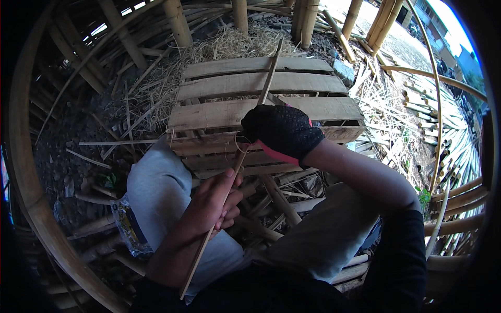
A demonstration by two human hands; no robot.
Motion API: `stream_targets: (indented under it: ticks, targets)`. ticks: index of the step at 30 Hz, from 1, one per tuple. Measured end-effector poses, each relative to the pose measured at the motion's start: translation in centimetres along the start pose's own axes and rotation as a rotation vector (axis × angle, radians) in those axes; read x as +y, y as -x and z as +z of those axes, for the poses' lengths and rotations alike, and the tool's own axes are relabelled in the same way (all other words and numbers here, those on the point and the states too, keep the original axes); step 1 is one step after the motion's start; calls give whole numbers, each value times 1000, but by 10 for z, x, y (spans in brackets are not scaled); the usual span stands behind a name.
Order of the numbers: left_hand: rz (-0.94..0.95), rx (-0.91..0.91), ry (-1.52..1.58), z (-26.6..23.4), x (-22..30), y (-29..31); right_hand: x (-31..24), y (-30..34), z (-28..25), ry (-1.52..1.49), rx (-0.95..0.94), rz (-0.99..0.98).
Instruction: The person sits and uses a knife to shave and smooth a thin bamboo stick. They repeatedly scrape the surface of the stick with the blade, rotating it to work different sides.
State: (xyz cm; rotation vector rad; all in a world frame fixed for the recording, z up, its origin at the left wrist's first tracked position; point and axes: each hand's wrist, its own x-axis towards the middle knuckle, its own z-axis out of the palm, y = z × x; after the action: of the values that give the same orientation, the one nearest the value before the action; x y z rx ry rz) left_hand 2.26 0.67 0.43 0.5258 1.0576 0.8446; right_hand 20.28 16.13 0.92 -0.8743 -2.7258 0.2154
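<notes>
A long, narrow bamboo strip (270,78) slants from the far side of the wooden slatted crate (219,112) down toward my lap. Bare, my left hand (211,203) is closed round its lower part. Farther up, my right hand (284,133), in a black glove with pink on its palm side, is closed round the same strip above the crate's near edge. A thin curl of shaving (243,136) hangs at the strip just below the glove. Whether a blade is also in the gloved hand is hidden.
My knees flank the crate's near side. Dry shavings (229,44) are heaped behind it, with upright bamboo posts (177,23) beyond. Cut bamboo poles (454,141) lie in a pile at right. A plastic packet (130,224) lies by my left leg. A curved bamboo pole (39,208) edges the left.
</notes>
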Motion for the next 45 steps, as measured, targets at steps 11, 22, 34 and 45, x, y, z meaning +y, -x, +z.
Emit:
stream_targets:
  ticks: [11, 22, 34, 45]
  targets:
    - [-4, -21, -38, -3, 3, 3, 3, -4, 10, -135, -91, 40]
    - [-41, -87, 26, -13, 14, 9, 0, 0, 20, -593, -31, 95]
    - [-60, -222, 177, -40, 19, 10, 2, -1, 3, -523, -71, -119]
    - [-77, -243, 325, -40, 18, 5, 1, -4, -3, -579, 222, -80]
